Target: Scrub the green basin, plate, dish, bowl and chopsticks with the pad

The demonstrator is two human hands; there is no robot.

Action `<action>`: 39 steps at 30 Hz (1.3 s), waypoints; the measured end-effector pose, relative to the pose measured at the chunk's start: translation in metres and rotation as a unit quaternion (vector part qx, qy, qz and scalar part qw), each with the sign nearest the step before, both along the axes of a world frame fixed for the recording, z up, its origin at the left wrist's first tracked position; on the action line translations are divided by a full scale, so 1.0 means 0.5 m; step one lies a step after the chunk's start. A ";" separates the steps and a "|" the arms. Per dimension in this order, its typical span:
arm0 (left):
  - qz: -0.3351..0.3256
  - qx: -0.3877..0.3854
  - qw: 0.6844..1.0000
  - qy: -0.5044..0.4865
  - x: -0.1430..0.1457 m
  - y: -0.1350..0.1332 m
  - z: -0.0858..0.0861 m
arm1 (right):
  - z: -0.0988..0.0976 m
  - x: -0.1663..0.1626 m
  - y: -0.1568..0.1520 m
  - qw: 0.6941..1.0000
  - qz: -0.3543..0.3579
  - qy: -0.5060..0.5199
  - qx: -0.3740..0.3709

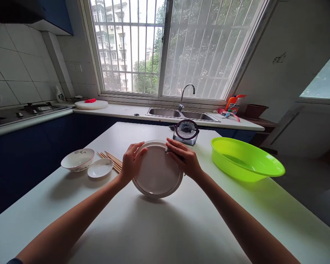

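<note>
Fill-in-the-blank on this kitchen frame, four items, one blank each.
1. The left hand and right hand grip the rim of a white ____.
2. The basin off to the right is ____ in colour.
3. The chopsticks lie nearest the ____ hand.
4. Just behind the right hand stands a small ____.
Missing words: plate; green; left; fan.

Wearer's body as I see it through the head camera: left hand (pixel 132 161) and right hand (pixel 185 158) uncovered; left forearm (pixel 79 216) and right forearm (pixel 236 220) bare along their visible length; dark blue sleeve (pixel 14 261) edge on the left upper arm
</note>
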State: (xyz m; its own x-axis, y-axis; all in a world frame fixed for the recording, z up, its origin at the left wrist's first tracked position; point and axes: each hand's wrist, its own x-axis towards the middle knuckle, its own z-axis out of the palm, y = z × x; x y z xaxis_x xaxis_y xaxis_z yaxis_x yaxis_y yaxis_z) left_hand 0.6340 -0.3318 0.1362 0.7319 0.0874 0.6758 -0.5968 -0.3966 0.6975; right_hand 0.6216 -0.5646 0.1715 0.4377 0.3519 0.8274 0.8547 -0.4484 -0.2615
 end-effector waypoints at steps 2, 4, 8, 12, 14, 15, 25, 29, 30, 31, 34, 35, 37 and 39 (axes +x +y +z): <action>0.006 -0.007 1.000 -0.011 -0.003 -0.005 -0.002 | 0.016 0.005 0.001 1.000 0.002 0.001 -0.015; 0.012 -0.014 1.000 -0.019 -0.005 -0.008 -0.001 | 0.031 0.009 0.005 0.999 0.003 0.002 -0.032; 0.019 -0.028 0.999 -0.028 -0.010 -0.009 0.001 | 0.048 0.009 0.011 0.998 0.001 0.002 -0.066; 0.028 -0.036 0.999 -0.027 -0.012 -0.008 -0.001 | 0.048 0.006 0.008 0.994 -0.059 0.032 -0.080; 0.036 -0.033 0.999 -0.025 -0.013 -0.007 -0.003 | 0.047 0.006 0.008 0.992 -0.081 0.044 -0.086; 0.039 -0.032 0.998 -0.024 -0.014 -0.007 -0.004 | 0.047 0.007 0.009 0.992 -0.082 0.047 -0.089; 0.051 -0.038 0.998 -0.023 -0.023 -0.005 -0.003 | 0.046 -0.001 0.019 0.991 -0.078 -0.009 -0.104; 0.051 -0.042 0.998 -0.019 -0.025 -0.002 -0.003 | 0.023 -0.010 0.011 0.991 -0.083 -0.034 -0.098; 0.052 -0.044 0.998 -0.016 -0.025 0.000 -0.004 | 0.015 -0.013 0.009 0.991 -0.087 -0.039 -0.094; 0.052 -0.047 0.997 -0.013 -0.025 0.001 -0.004 | 0.008 -0.017 0.006 0.991 -0.092 -0.043 -0.089; 0.049 -0.052 0.997 -0.006 -0.026 0.004 -0.007 | -0.010 -0.026 0.000 0.991 -0.099 -0.052 -0.077; 0.049 -0.053 0.997 -0.005 -0.026 0.004 -0.009 | -0.011 -0.028 -0.002 0.991 -0.100 -0.052 -0.077; 0.050 -0.057 0.997 -0.003 -0.028 0.002 -0.012 | -0.008 -0.029 -0.004 0.991 -0.098 -0.046 -0.084; 0.052 -0.061 0.997 -0.006 -0.029 -0.001 -0.015 | 0.001 -0.026 -0.004 0.990 -0.096 -0.037 -0.094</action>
